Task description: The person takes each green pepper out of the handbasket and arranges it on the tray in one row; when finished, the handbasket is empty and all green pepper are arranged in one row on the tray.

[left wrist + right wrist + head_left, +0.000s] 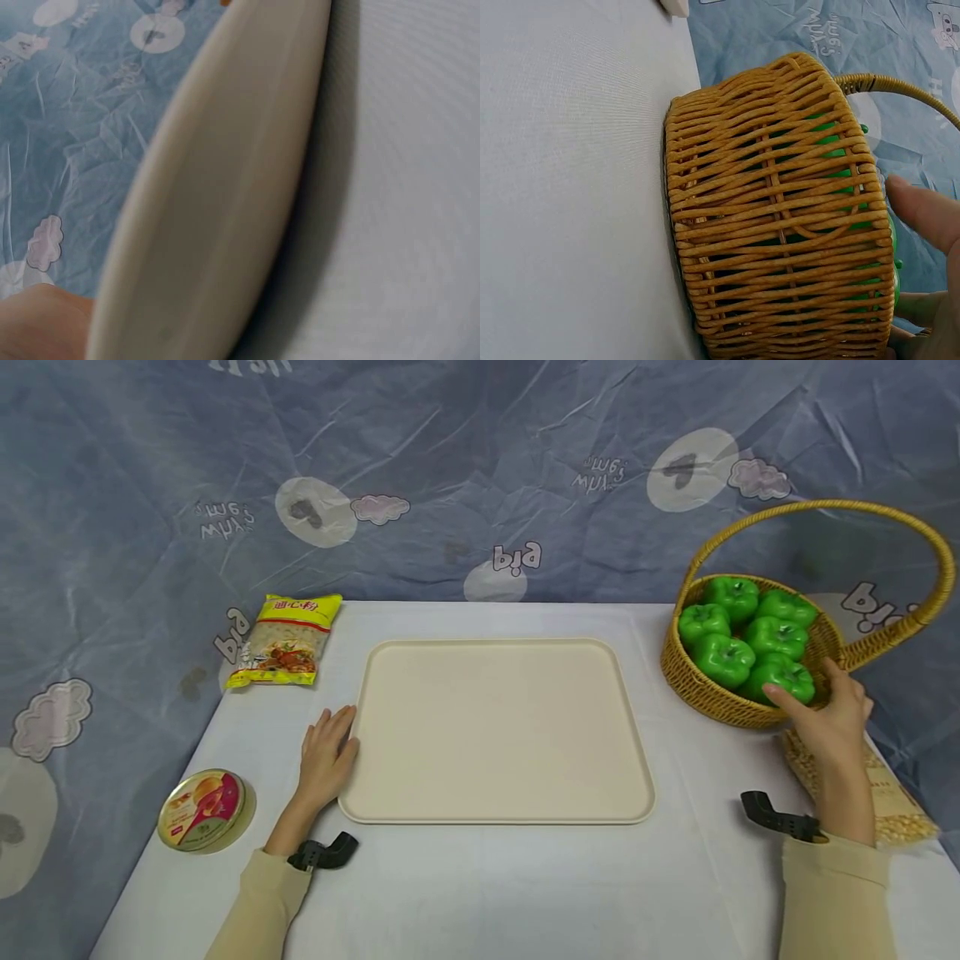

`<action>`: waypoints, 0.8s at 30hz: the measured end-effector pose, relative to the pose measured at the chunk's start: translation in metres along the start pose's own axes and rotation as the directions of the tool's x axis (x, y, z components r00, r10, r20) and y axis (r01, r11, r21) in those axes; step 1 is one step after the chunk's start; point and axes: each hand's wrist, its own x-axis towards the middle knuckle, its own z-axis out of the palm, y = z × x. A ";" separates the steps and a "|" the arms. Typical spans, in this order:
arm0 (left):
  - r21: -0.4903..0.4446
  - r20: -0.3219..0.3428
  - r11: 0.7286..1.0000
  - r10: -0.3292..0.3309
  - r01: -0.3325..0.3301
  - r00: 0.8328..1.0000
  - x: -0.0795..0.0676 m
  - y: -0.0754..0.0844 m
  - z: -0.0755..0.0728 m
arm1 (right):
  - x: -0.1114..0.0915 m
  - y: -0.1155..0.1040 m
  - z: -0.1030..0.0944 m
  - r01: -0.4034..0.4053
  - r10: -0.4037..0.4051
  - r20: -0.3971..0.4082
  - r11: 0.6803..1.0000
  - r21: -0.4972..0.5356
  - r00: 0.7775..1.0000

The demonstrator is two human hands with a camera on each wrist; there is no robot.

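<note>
My left hand [328, 758] rests at the left edge of a cream rectangular tray [498, 731], its fingers fairly straight and the thumb near the rim. In the left wrist view the tray's side wall [217, 180] fills the middle, and only a bit of the hand shows at lower left. Over the near right rim of a wicker basket [678, 668], my right hand [836, 718] reaches with thumb and fingers spread about the nearest green bell pepper [780, 677]. Several more green bell peppers [723, 658] lie in the basket. The right wrist view shows the thumb [922, 210] above the rim.
A yellow bag of pasta [285, 642] lies at the table's back left, and a round tin [204, 810] stands at the front left. Under my right forearm is a clear bag of yellowish grains [896, 802]. The basket's tall handle [832, 506] arches above it.
</note>
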 end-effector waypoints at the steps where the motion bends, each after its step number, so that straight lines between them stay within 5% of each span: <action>1: 0.000 -0.004 1.000 0.002 -0.002 1.000 0.000 0.000 0.000 | 0.001 0.000 0.001 0.010 -0.010 -0.008 1.000 -0.012 1.000; 13: -0.007 -0.005 1.000 -0.015 0.015 1.000 -0.001 -0.001 0.000 | 0.005 0.007 0.010 0.161 -0.169 -0.032 0.970 -0.183 0.985; 24: 0.004 -0.015 1.000 -0.002 0.002 1.000 0.000 0.000 0.000 | -0.001 -0.007 0.003 0.006 -0.014 -0.104 0.997 -0.077 0.994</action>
